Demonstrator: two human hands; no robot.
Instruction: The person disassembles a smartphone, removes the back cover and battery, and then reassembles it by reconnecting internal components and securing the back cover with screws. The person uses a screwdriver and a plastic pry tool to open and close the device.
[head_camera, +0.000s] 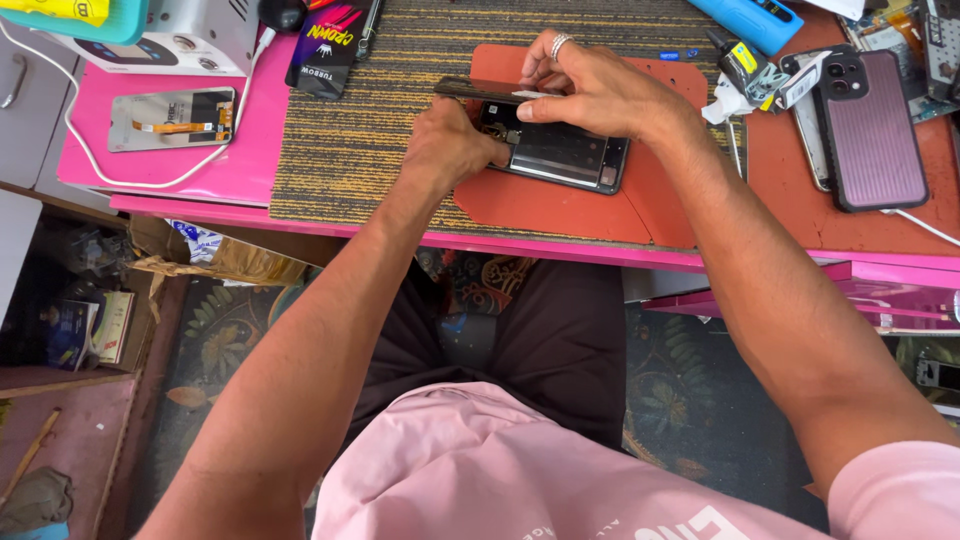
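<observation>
Lying at the far left on the pink bench (200, 175), a spare screen (172, 119) sits inside a loop of white cable (75, 140), and a dark packet (328, 48) rests at the edge of the striped mat (350, 140). Further right the left hand (450, 148) is curled shut, pressing its fingertips into the top end of the open phone (560, 152), which lies on the orange pad (550, 210). Above it the right hand (590, 88), ringed, pinches the phone's upper edge. Right again stand a glue bottle (745, 68) and a purple phone (872, 130)
</observation>
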